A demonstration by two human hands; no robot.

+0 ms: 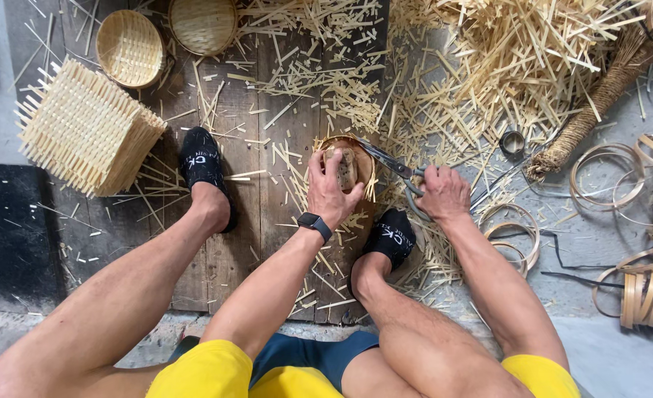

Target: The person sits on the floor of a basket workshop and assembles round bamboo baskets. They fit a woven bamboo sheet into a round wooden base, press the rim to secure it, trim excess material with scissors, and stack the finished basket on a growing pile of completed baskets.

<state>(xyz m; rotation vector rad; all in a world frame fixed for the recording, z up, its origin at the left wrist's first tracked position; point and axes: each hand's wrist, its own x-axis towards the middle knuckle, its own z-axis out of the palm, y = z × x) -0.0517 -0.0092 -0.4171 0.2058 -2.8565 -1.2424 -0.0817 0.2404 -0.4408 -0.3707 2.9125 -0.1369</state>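
A small round woven basket (347,166), pale bamboo with a darker rim, is pressed onto the wooden floor boards (230,250) near their right edge. The left hand (331,188) is closed over its top. Metal shears (394,168) are gripped by the right hand (444,193), blades touching the basket rim.

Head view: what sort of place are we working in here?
Most likely a bamboo basket-weaving workshop floor: heaps of cut bamboo strips, finished woven baskets, and coiled rim hoops. The left hand holds a small basket; the right hand works shears.
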